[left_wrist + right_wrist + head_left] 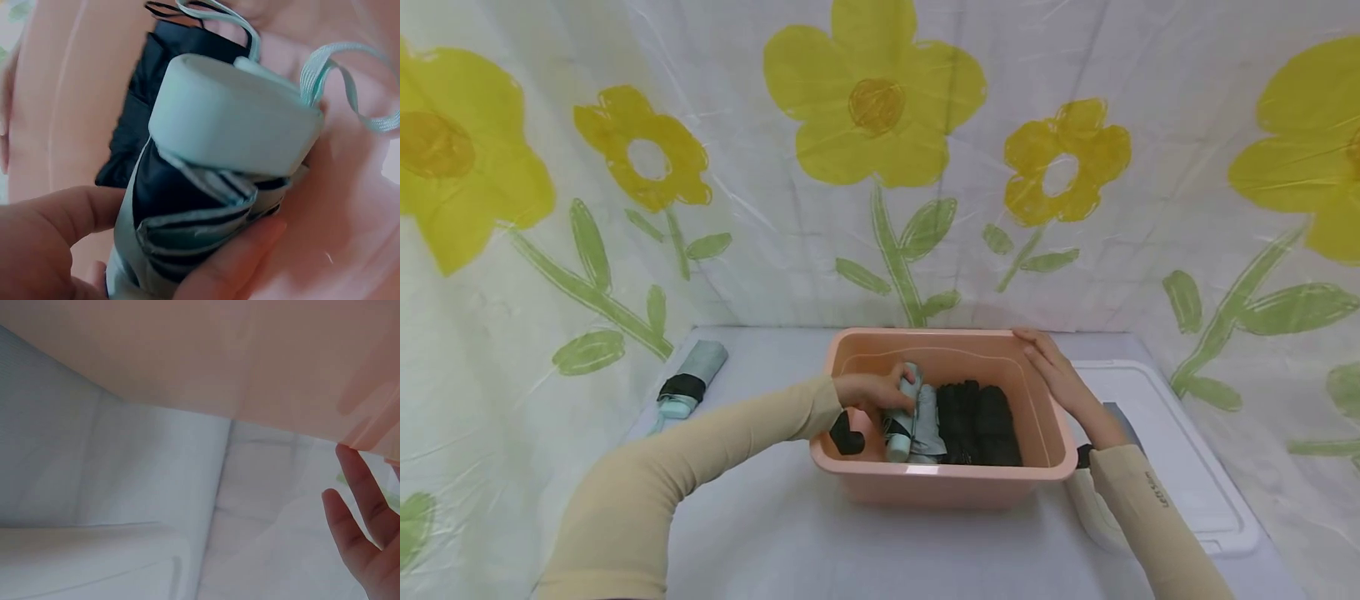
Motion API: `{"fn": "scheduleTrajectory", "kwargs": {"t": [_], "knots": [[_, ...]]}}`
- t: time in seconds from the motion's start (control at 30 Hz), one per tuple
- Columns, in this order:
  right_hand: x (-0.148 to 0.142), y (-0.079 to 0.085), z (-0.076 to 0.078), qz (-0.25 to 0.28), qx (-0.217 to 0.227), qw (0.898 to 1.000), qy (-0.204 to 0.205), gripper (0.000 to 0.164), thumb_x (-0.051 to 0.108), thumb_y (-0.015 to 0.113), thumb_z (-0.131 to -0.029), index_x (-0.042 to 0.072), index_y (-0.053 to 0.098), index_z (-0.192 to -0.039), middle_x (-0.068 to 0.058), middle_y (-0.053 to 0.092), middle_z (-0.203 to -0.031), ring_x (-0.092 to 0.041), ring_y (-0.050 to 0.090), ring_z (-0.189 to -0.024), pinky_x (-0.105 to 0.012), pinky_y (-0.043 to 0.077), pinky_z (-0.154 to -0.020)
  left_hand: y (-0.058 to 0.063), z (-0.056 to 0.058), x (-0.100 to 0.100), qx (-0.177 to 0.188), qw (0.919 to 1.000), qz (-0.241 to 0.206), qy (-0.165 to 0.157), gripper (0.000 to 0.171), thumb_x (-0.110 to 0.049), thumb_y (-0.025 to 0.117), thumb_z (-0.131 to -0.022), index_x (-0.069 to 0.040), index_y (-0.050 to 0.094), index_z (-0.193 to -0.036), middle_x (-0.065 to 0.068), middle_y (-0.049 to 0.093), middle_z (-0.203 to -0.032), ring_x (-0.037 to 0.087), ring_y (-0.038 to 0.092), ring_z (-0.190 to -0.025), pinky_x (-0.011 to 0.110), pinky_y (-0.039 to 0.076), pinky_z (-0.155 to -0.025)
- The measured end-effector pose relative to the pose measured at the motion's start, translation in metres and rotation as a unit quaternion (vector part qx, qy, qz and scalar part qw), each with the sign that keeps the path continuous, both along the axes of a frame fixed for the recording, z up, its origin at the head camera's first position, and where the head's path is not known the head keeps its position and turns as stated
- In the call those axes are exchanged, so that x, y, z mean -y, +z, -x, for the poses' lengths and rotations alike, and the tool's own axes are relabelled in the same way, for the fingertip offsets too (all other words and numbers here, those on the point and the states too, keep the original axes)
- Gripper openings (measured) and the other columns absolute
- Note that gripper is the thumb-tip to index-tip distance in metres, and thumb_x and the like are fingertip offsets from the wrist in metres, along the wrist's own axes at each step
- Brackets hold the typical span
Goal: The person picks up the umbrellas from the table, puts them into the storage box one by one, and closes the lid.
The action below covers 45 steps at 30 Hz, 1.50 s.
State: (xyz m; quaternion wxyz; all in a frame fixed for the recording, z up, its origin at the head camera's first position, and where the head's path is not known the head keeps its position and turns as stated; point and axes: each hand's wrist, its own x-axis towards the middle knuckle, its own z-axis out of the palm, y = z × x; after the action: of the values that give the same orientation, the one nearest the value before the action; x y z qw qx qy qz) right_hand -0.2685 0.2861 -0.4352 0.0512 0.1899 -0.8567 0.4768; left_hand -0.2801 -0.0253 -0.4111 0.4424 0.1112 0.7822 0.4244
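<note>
A pink plastic bin (947, 492) stands on the table. Inside it, my left hand (874, 390) grips a folded pale green umbrella (231, 119), thumb and fingers wrapped around its fabric below the pale handle. Beside it in the bin lie another pale folded umbrella (928, 421) and black folded umbrellas (996, 425), side by side. In the left wrist view a black umbrella (134, 119) shows behind the held one. My right hand (1060, 379) rests on the bin's right rim near the back corner, its fingers fairly straight; the right wrist view shows fingertips (350, 453) touching the bin.
Another pale green folded umbrella (700, 367) with a black band lies on the table at the left. A white lid (1180, 467) lies right of the bin. A pale object (1093, 508) beside it is partly hidden by my right forearm. A flower-patterned curtain (745, 250) hangs behind.
</note>
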Motion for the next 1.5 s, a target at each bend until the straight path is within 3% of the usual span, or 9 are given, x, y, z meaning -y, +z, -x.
{"fn": "scheduleTrajectory", "kwargs": {"t": [0.43,0.6,0.8,0.97,1.0,1.2,1.23,1.37,1.5], "knots": [[-0.001,0.0,0.0,0.001,-0.011,1.0,-0.007,0.039,0.014,0.034,-0.101,-0.003,0.037,-0.137,-0.024,0.03,-0.14,-0.04,0.027,-0.129,-0.052,0.022,-0.101,-0.013,0.008,-0.01,-0.002,0.9996,0.024,-0.012,0.047,-0.003,0.059,-0.085,-0.008,0.024,-0.115,0.015,0.027,-0.108,0.026,0.047,-0.089,0.033,0.045,-0.063],[0.0,0.002,-0.001,-0.004,-0.011,1.0,-0.013,0.038,0.014,0.034,-0.101,-0.002,0.038,-0.136,-0.022,0.032,-0.14,-0.037,0.028,-0.129,-0.037,0.024,-0.101,-0.019,0.008,-0.012,-0.055,0.9976,0.038,-0.018,0.047,0.002,0.064,-0.078,-0.005,0.028,-0.107,0.014,0.028,-0.1,0.026,0.038,-0.093,0.025,0.037,-0.069],[0.008,0.015,-0.009,0.003,-0.004,1.0,-0.01,0.038,0.006,0.034,-0.1,-0.008,0.036,-0.135,-0.028,0.03,-0.139,-0.041,0.027,-0.128,-0.046,0.023,-0.1,-0.023,0.01,-0.015,-0.112,0.9886,0.09,-0.044,0.045,-0.004,0.069,-0.078,-0.005,0.032,-0.105,0.01,0.03,-0.095,0.024,0.033,-0.092,0.024,0.029,-0.07],[0.006,0.014,-0.01,0.001,-0.014,1.0,-0.008,0.038,0.009,0.032,-0.101,-0.009,0.036,-0.135,-0.029,0.03,-0.139,-0.043,0.027,-0.127,-0.036,0.025,-0.102,-0.026,0.013,-0.018,-0.129,0.9807,0.135,-0.058,0.046,-0.01,0.072,-0.079,-0.006,0.037,-0.108,0.008,0.031,-0.101,0.023,0.035,-0.096,0.025,0.037,-0.076],[0.006,0.014,-0.01,0.001,-0.014,1.0,-0.008,0.038,0.009,0.032,-0.101,-0.009,0.036,-0.135,-0.029,0.03,-0.139,-0.042,0.027,-0.127,-0.031,0.025,-0.101,-0.051,0.029,-0.019,-0.14,0.9787,0.136,-0.063,0.052,-0.015,0.076,-0.077,-0.007,0.037,-0.111,0.007,0.031,-0.105,0.022,0.034,-0.098,0.025,0.038,-0.079],[0.004,0.009,-0.006,0.006,-0.014,1.0,-0.014,0.038,0.009,0.034,-0.101,-0.006,0.037,-0.135,-0.026,0.032,-0.139,-0.04,0.027,-0.128,-0.019,0.023,-0.097,-0.095,0.052,-0.022,-0.14,0.9761,0.154,-0.064,0.087,-0.023,0.084,-0.067,-0.007,0.028,-0.132,0.009,0.026,-0.135,0.027,0.029,-0.124,0.036,0.047,-0.087],[0.003,0.005,-0.003,0.005,-0.014,1.0,-0.014,0.038,0.011,0.034,-0.101,-0.005,0.037,-0.136,-0.025,0.032,-0.14,-0.039,0.027,-0.128,-0.021,0.023,-0.098,-0.073,0.036,-0.022,-0.127,0.9768,0.164,-0.054,0.088,-0.018,0.082,-0.07,-0.005,0.023,-0.135,0.011,0.021,-0.14,0.028,0.024,-0.128,0.038,0.049,-0.086],[0.002,0.0,-0.001,0.002,-0.006,1.0,-0.013,0.04,0.017,0.033,-0.102,-0.003,0.037,-0.137,-0.023,0.03,-0.141,-0.038,0.026,-0.129,-0.033,0.024,-0.102,-0.104,0.058,-0.023,-0.135,0.97,0.185,-0.083,0.096,-0.026,0.084,-0.068,-0.007,0.021,-0.137,0.007,0.021,-0.141,0.023,0.024,-0.127,0.032,0.048,-0.086],[0.005,0.001,-0.001,0.005,-0.002,1.0,-0.012,0.041,0.018,0.033,-0.102,-0.003,0.037,-0.137,-0.023,0.03,-0.141,-0.038,0.026,-0.13,-0.038,0.023,-0.102,-0.102,0.061,-0.02,-0.152,0.9605,0.203,-0.116,0.093,-0.03,0.083,-0.068,-0.006,0.025,-0.136,0.007,0.027,-0.137,0.021,0.028,-0.124,0.027,0.044,-0.092]]}}
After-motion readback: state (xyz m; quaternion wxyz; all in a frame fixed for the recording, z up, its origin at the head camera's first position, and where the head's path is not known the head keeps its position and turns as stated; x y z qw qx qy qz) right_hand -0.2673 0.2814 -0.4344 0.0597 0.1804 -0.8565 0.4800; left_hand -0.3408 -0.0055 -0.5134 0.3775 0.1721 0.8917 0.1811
